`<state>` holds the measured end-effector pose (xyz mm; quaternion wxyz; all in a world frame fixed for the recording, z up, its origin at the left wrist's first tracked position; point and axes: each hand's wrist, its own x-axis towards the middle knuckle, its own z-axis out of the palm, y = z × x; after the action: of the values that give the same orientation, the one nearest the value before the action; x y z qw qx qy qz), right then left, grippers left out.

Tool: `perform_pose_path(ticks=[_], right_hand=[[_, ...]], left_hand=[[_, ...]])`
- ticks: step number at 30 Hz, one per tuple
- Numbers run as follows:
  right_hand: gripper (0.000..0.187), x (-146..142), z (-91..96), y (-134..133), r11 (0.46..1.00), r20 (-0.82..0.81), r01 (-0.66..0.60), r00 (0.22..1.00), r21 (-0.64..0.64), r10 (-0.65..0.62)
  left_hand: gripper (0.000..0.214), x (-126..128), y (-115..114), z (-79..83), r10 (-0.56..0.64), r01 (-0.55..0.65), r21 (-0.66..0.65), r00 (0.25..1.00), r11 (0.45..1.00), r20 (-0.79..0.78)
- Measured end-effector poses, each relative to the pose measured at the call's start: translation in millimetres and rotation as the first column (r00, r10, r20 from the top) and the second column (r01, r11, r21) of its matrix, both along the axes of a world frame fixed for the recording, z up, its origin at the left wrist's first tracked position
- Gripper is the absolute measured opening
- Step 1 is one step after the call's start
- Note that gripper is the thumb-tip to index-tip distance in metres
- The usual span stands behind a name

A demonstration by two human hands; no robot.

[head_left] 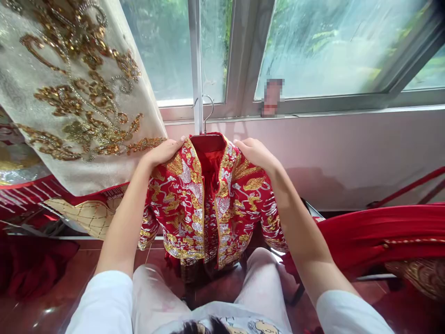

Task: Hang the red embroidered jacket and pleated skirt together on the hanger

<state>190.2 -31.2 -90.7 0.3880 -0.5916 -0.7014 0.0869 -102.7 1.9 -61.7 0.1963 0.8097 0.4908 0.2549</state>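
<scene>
A red jacket with dense gold and silver embroidery hangs upright in front of me, its front edges parted to show a red lining. The metal hook of a hanger rises from its collar beside a pale upright pole. At one shoulder, near the collar, my left hand is closed on the cloth, thumb in front. My right hand grips the other shoulder the same way. The fingers of both hands are mostly hidden by the jacket.
White fabric with gold beadwork hangs close on the left. Draped red cloth spreads across a stand at the right. Behind the jacket are a pale wall and framed windows. A red bar slants near the wall.
</scene>
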Motion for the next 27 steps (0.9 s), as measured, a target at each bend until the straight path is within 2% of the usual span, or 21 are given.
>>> perform_pose_path(ticks=[1,2,3,4,5,6,7,8,10,11,13,15,16,18,20,22,24,27], right_hand=[[0.039,-6.8,-11.6,-11.6,0.981,-0.046,0.109,0.994,0.161,-0.103],[0.036,-16.5,-27.9,-25.6,0.917,-0.122,0.223,0.974,0.331,-0.193],[0.034,-28.8,-48.4,-40.7,0.824,-0.206,0.326,0.944,0.464,-0.257],[0.036,-43.3,-71.8,-55.3,0.754,-0.243,0.381,0.924,0.535,-0.294],[0.047,-59.2,-96.8,-68.0,0.742,-0.225,0.378,0.926,0.554,-0.304],[0.063,-75.2,-121.7,-77.5,0.764,-0.178,0.354,0.935,0.540,-0.307],[0.077,-89.9,-144.8,-83.3,0.801,-0.129,0.334,0.941,0.496,-0.313],[0.078,-101.9,-164.7,-85.7,0.826,-0.100,0.338,0.939,0.451,-0.329],[0.067,-113.9,-192.8,-83.8,0.829,-0.111,0.386,0.921,0.405,-0.374],[0.059,-113.4,-200.7,-82.3,0.820,-0.143,0.408,0.912,0.402,-0.384],[0.050,-102.6,-206.7,-84.1,0.799,-0.222,0.410,0.912,0.440,-0.346],[0.039,-88.4,-203.4,-93.8,0.808,-0.249,0.338,0.938,0.483,-0.243],[0.032,-83.5,-199.4,-100.1,0.825,-0.234,0.278,0.955,0.492,-0.182],[0.022,-81.8,-187.9,-109.3,0.863,-0.167,0.146,0.983,0.483,-0.073],[0.023,-90.5,-173.8,-107.7,0.893,-0.087,0.043,0.996,0.448,-0.004],[0.024,-103.8,-161.1,-93.6,0.929,-0.015,-0.006,1.000,0.371,0.012],[0.026,-115.1,-153.5,-72.9,0.967,0.031,-0.004,0.999,0.253,-0.004],[0.029,-121.8,-153.2,-47.8,0.996,0.050,0.031,0.998,0.084,-0.035]], left_hand=[[0.063,3.6,-7.2,-17.7,0.135,-0.146,0.200,0.989,0.969,0.065],[0.059,9.3,-17.2,-41.1,0.274,-0.323,0.408,0.946,0.854,0.175],[0.055,16.8,-29.0,-69.1,0.350,-0.460,0.544,0.888,0.702,0.299],[0.053,26.1,-41.1,-100.0,0.376,-0.537,0.627,0.844,0.564,0.383],[0.056,36.4,-52.2,-131.6,0.386,-0.564,0.672,0.824,0.480,0.415],[0.062,46.8,-61.2,-161.7,0.409,-0.562,0.677,0.822,0.475,0.395],[0.065,56.2,-67.8,-188.4,0.442,-0.562,0.660,0.820,0.498,0.364],[0.062,63.4,-72.1,-210.2,0.466,-0.566,0.630,0.817,0.532,0.340],[0.058,68.4,-76.4,-237.2,0.472,-0.581,0.575,0.811,0.576,0.346],[0.054,65.8,-78.3,-243.2,0.473,-0.594,0.558,0.803,0.580,0.363],[0.041,53.7,-85.7,-245.2,0.470,-0.595,0.539,0.803,0.596,0.367],[0.019,40.4,-99.7,-241.7,0.456,-0.551,0.518,0.834,0.654,0.311],[0.015,36.7,-108.3,-239.9,0.439,-0.516,0.502,0.856,0.694,0.273],[0.025,38.6,-124.2,-237.0,0.382,-0.435,0.468,0.900,0.769,0.208],[0.027,51.1,-132.6,-234.3,0.322,-0.361,0.428,0.932,0.829,0.164],[0.018,66.4,-129.5,-231.4,0.278,-0.306,0.371,0.952,0.877,0.129],[0.011,76.5,-117.4,-228.9,0.279,-0.300,0.307,0.954,0.903,0.110],[0.016,77.6,-96.5,-226.8,0.309,-0.327,0.217,0.945,0.920,0.110]])
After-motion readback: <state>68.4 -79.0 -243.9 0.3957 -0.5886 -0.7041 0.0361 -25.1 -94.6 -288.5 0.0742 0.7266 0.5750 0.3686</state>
